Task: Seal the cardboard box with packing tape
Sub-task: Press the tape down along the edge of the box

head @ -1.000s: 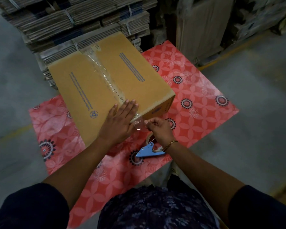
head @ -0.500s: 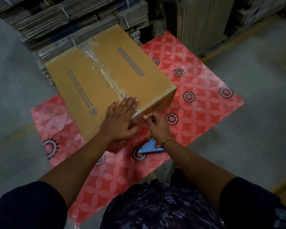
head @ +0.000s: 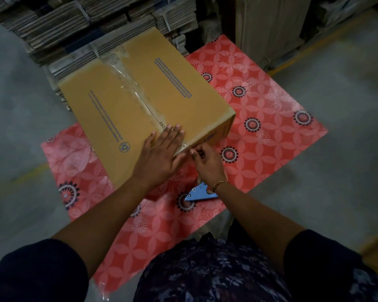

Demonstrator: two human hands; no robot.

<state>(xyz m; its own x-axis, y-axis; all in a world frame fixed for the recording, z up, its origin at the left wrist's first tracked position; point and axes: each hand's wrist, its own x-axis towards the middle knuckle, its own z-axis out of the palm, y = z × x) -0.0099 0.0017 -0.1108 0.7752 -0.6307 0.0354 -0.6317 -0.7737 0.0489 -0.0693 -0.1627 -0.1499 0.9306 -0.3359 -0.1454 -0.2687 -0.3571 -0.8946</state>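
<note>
A brown cardboard box (head: 109, 112) lies on a red patterned mat (head: 271, 118), its flaps closed. A strip of clear packing tape (head: 135, 92) runs along the centre seam to the near edge. My left hand (head: 159, 155) lies flat, fingers together, on the box top at the near end of the seam. My right hand (head: 207, 164) is just below the box's near edge, fingers pinched on the tape end. A blue tape dispenser (head: 200, 194) lies on the mat under my right wrist, partly hidden.
Bundles of flat cardboard (head: 92, 25) are stacked right behind the box. Upright cardboard sheets (head: 268, 25) stand at the back right. Grey concrete floor (head: 336, 171) surrounds the mat, with a yellow line (head: 310, 46) at the right.
My right hand has moved up from the dispenser area to the box's near edge, bringing the loose tape end against it. My left hand stays flat on the seam.
</note>
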